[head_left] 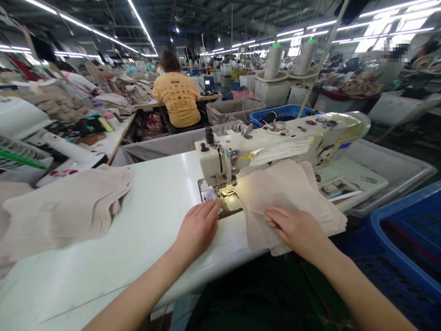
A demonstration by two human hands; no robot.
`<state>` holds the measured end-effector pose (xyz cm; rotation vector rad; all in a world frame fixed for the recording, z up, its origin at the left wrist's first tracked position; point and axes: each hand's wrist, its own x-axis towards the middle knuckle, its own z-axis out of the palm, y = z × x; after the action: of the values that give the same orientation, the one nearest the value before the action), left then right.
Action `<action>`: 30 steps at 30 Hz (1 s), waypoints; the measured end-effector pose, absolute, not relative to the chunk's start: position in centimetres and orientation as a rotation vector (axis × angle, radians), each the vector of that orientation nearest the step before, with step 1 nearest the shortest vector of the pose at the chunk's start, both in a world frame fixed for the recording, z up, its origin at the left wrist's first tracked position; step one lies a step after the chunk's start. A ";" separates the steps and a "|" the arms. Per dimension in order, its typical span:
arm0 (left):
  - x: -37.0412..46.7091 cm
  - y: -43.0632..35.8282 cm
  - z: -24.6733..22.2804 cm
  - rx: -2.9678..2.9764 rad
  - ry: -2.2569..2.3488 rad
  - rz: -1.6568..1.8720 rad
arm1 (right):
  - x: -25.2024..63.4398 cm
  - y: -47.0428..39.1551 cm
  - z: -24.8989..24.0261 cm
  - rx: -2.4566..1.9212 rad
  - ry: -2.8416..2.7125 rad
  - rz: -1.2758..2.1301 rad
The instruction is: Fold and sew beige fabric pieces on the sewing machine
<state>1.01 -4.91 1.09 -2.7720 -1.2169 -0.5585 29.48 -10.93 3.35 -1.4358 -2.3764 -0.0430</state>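
My left hand (200,226) rests by the metal needle plate (231,209) of a sewing machine (275,138), its fingers stretched out and nothing visible in them. The fingertips are just in front of the lit presser foot (228,193). To the right, a stack of pale beige fabric pieces (285,184) lies on the machine bed and hangs over the table's front edge. My right hand (292,227) is on this stack, with fingers curled and closed on the top fabric piece near its front edge; the thumb is partly hidden.
Another pile of beige pieces (69,207) lies on the left of the white table (151,202), beside a white fan or lamp (24,119). Blue baskets (406,220) and thread cones (273,62) are at the right. A person in a yellow shirt (177,99) sits ahead.
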 end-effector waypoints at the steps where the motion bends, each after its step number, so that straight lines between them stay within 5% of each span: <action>1: 1.4 -5.4 1.6 -2.843 -1.135 -0.624 | 28.3 -11.2 3.7 -1.368 -2.402 -0.046; 8: -0.4 -7.0 2.4 -3.460 -0.723 -0.481 | 21.7 -12.7 3.6 -0.950 -2.538 0.258; 19: -9.4 -9.1 3.8 -3.433 -1.547 -0.666 | 23.5 -11.3 1.4 -0.996 -2.485 0.645; 25: -7.6 -7.6 2.9 -2.752 -2.492 -1.029 | 20.6 -8.2 0.6 -1.548 -1.610 0.908; 30: -6.8 -7.4 1.2 -2.503 -2.612 -1.039 | 19.2 -8.7 -2.7 -1.633 -1.247 0.778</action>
<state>-6.84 -7.41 1.20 -2.5027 -2.6117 -1.0388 19.17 -8.70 -2.72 -1.6334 -1.2471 0.7776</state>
